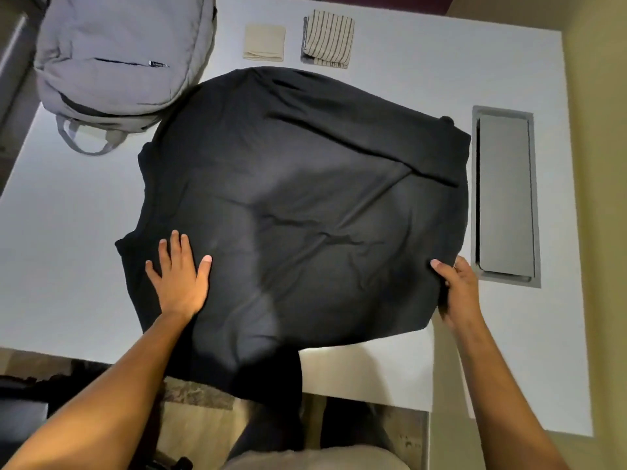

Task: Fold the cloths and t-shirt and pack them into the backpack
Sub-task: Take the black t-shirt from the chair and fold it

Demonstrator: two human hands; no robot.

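The t-shirt [298,212] lay spread across the middle of the tabletop [61,225], its near edge hanging over the front. The backpack [122,52] sat behind it to the left. Two folded cloths [264,42] [328,39] lay side by side behind it. A recessed tray [505,195] was set into the tabletop to its right.

t-shirt [305,205]: spread on table [68,232]
left hand [178,279]: flat on it
right hand [456,290]: pinching its edge

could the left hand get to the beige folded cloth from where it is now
Probably yes: the left hand lies flat and free on the black t-shirt, and only the spread shirt lies between it and the beige cloth.
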